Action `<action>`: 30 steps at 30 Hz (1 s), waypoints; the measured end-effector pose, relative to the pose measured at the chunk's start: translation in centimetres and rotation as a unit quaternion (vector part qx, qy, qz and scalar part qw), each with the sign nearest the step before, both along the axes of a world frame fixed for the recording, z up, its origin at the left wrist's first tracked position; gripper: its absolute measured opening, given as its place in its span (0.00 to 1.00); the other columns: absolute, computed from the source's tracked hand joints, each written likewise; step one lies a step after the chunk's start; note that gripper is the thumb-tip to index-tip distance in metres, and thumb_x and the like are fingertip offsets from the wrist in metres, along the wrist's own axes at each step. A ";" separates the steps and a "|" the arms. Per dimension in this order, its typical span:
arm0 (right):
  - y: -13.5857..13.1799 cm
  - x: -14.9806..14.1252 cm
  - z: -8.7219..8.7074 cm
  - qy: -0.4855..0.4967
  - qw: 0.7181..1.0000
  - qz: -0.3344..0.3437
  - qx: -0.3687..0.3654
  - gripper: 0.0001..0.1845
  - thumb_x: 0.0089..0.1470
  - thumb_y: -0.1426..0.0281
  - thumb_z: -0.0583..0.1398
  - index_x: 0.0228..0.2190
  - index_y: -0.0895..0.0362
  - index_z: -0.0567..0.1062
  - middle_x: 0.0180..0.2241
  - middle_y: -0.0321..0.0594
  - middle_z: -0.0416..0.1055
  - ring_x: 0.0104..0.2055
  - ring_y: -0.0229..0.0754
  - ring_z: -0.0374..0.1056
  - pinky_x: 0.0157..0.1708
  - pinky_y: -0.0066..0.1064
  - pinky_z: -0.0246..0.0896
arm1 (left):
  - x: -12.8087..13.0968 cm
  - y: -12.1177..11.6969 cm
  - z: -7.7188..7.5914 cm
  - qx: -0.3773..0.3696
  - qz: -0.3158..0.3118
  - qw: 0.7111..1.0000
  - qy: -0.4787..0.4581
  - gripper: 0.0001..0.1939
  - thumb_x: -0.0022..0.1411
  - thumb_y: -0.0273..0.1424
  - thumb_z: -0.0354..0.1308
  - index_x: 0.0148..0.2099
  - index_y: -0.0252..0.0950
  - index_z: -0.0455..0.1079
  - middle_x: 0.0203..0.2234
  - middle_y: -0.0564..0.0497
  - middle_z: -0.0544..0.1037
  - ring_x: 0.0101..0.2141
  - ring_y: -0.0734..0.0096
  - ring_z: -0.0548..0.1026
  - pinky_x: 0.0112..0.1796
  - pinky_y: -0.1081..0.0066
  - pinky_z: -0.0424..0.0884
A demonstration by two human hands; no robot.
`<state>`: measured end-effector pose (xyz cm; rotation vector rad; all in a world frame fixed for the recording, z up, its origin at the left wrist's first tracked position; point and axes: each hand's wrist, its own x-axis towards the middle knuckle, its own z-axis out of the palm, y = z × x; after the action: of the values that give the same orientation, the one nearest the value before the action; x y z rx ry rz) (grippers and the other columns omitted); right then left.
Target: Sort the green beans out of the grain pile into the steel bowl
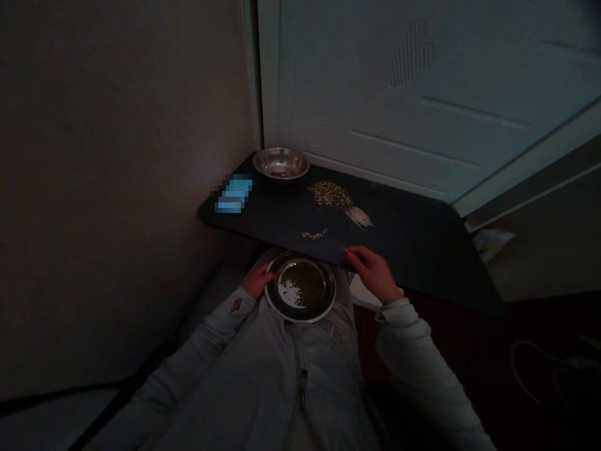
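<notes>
gripping a bowl (pixel 300 315) of green seeds (pixel 310 283) with the left hand (pixel 256 280), right hand (pixel 373 274) pinched together at the table (pixel 413 238) edge, seed pile (pixel 330 195) beyond

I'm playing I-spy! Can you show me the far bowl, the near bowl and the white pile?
Far bowl (pixel 282 164): head view, on its bare inside.
Near bowl (pixel 300 314): head view, on its inner wall.
White pile (pixel 359 217): head view, on its middle.
</notes>
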<state>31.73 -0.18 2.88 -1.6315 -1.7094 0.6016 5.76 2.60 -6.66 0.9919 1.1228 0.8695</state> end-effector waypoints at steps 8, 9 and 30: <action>2.9 0.3 0.0 0.077 0.996 -0.042 0.021 0.15 0.44 0.61 0.51 0.29 0.59 0.68 0.23 0.37 0.66 0.25 0.35 0.61 0.25 0.26 0.55 | 0.1 0.0 -0.1 0.010 0.005 1.000 -0.007 0.20 0.38 0.29 0.56 0.39 0.33 0.68 0.34 0.49 0.74 0.38 0.61 0.69 0.40 0.64 0.62; 3.6 0.2 -0.1 0.074 0.995 -0.053 0.041 0.15 0.44 0.61 0.51 0.29 0.59 0.68 0.23 0.37 0.65 0.25 0.35 0.60 0.26 0.26 0.55 | 0.1 0.0 -0.1 0.014 0.008 1.000 -0.004 0.20 0.38 0.29 0.56 0.39 0.33 0.68 0.34 0.48 0.74 0.38 0.61 0.69 0.40 0.64 0.62; 5.6 -1.3 -0.9 0.034 0.998 0.010 0.051 0.15 0.45 0.61 0.49 0.29 0.57 0.68 0.24 0.36 0.66 0.27 0.36 0.60 0.27 0.26 0.54 | -0.1 0.0 -0.1 0.009 0.039 0.999 0.012 0.21 0.37 0.28 0.57 0.39 0.33 0.68 0.33 0.48 0.74 0.38 0.60 0.69 0.41 0.65 0.61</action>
<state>30.42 5.44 2.00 -1.5083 -1.6807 0.5629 5.65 2.61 -6.74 0.9810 1.1819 0.9344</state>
